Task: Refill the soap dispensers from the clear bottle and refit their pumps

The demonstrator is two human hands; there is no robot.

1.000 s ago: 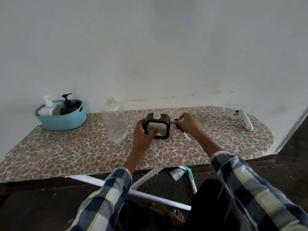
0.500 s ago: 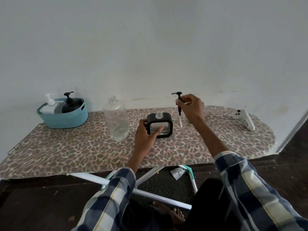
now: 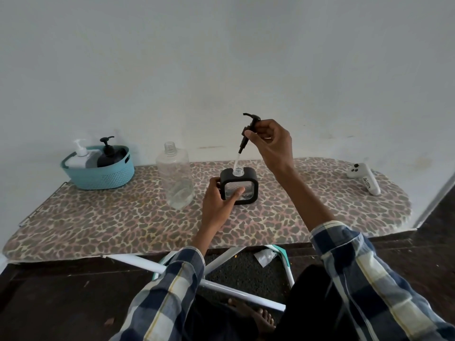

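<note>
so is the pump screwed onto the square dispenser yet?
No, the right hand holds the pump above the square dispenser.

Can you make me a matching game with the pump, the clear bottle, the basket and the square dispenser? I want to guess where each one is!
Things:
1. pump
2. clear bottle
3. basket
4. square dispenser

Places:
A. steadied by the left hand
B. far left of the board, holding two bottles
C. pinched in the right hand, tube at the dispenser's neck
D. standing uncapped, left of the dispenser

Pairs: 1-C, 2-D, 3-B, 4-A
</note>
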